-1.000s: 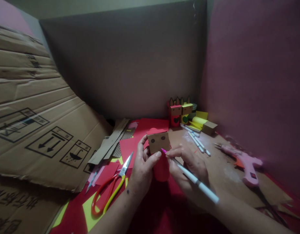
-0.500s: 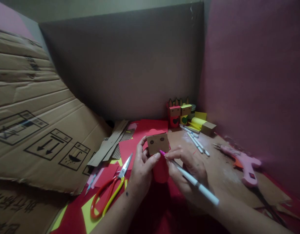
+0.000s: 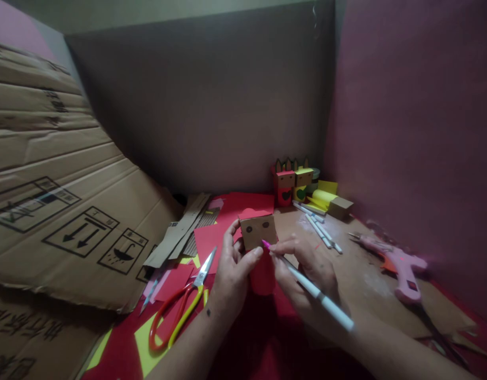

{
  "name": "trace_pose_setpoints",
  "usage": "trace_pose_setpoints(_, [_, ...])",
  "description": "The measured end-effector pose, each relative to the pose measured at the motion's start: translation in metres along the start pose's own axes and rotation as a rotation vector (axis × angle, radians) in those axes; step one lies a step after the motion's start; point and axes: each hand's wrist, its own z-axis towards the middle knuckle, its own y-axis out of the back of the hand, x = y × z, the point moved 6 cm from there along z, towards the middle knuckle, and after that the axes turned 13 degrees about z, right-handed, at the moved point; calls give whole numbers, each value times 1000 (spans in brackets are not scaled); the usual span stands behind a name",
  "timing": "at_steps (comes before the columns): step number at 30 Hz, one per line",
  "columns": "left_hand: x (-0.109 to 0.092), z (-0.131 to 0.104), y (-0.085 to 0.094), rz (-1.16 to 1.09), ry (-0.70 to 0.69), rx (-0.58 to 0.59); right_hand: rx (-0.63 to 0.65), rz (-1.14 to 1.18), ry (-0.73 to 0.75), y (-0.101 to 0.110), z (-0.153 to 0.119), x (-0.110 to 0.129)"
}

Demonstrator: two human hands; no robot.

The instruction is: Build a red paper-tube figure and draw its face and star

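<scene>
A paper figure [image 3: 258,233] with a cardboard face, two dark dots on it and a red tube body stands upright between my hands. My left hand [image 3: 234,269] is wrapped round its left side, thumb across the front below the face. In my right hand [image 3: 310,269] is a white felt-tip pen [image 3: 317,295], gripped near its pink tip. That tip is at the lower edge of the cardboard face; whether it touches cannot be told. Scissors [image 3: 192,295] with red and yellow handles lie beside my left forearm.
Two similar figures [image 3: 293,187], red and yellow, stand at the back. Several white pens [image 3: 322,232] lie before them. A pink glue gun [image 3: 402,264] rests at right. Red paper [image 3: 243,203] and cardboard strips [image 3: 178,232] are left of centre. A large cardboard sheet [image 3: 69,174] rises at left.
The pen's tip has shifted very slightly along the lower part of the face. Both hands keep their hold; the whole view has moved a little.
</scene>
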Motion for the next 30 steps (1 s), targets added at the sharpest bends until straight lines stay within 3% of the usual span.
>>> trace_pose_setpoints(30, [2, -1, 0, 18, -14, 17, 33, 63, 17, -3, -2, -1])
